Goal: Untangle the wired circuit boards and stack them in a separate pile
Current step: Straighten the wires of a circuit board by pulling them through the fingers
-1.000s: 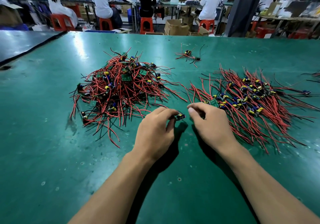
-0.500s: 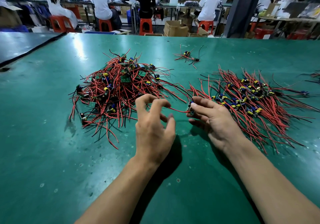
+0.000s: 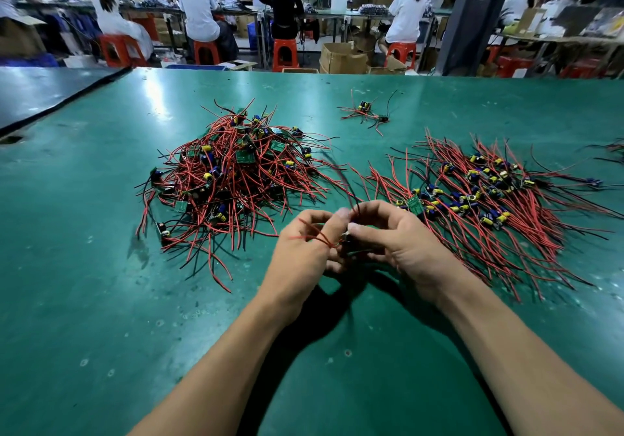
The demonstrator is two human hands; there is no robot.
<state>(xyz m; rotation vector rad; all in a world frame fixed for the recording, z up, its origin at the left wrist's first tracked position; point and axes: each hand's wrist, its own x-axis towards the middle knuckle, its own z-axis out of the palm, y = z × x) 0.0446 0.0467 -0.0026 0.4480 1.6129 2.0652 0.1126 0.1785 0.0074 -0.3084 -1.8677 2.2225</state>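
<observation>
Closing in from half a second ago on the head view: the left hand [image 3: 300,253], then spread and holding nothing, has come across to meet the right hand [image 3: 401,243], and both now work one wired board [image 3: 347,238] lifted off the green table [image 3: 101,300], in the gap between the tangled pile [image 3: 236,179] and the sorted pile [image 3: 489,199]. Right thumb and fingertips pinch the board; left fingers are curled around its red leads [image 3: 315,237], which cross over the knuckles. My read: the board is free of the tangle and the leads are being straightened before it goes onto the right-hand pile; plenty of tangle remains, so the task is maybe halfway. Hard to see: the board is mostly covered by fingertips, so its orientation is unclear. A black lead [image 3: 339,179] rising from the hands is motion-blurred, so I can't tell whether it still snags the tangle. A small stray cluster [image 3: 366,111] lies farther back, and more wires are cut off at the right edge.
</observation>
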